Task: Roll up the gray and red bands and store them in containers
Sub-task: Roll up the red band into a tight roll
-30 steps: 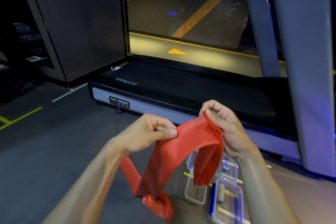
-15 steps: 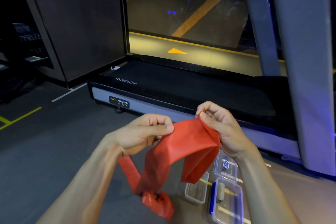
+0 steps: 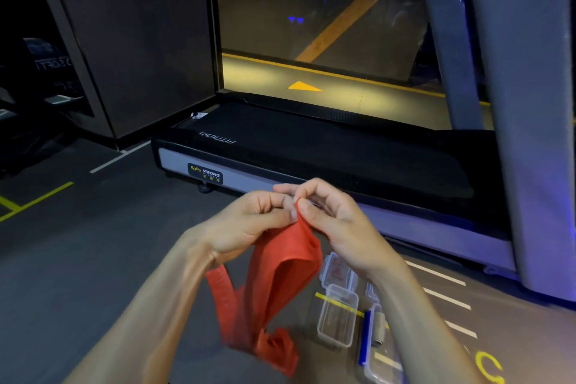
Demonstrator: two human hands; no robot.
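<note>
A red band (image 3: 280, 277) hangs from both my hands, its lower end bunched on the floor. My left hand (image 3: 246, 224) and my right hand (image 3: 336, 221) pinch its top edge close together, fingertips almost touching. On the floor below stands an open clear container (image 3: 338, 318) with nothing in it. Right of it a second clear container (image 3: 378, 349) with a blue clip holds a rolled gray band (image 3: 378, 327). A loose clear lid (image 3: 338, 270) lies behind the open container.
A treadmill (image 3: 311, 153) with a black belt and gray side rail lies just beyond my hands; its gray upright (image 3: 530, 103) rises at the right. Dark gym floor with yellow and white lines spreads to the left. A dark panel wall stands at the back left.
My hands have come together, gathering the band's top edge from a wide spread into a narrow pinch. The hanging band has narrowed into folds.
</note>
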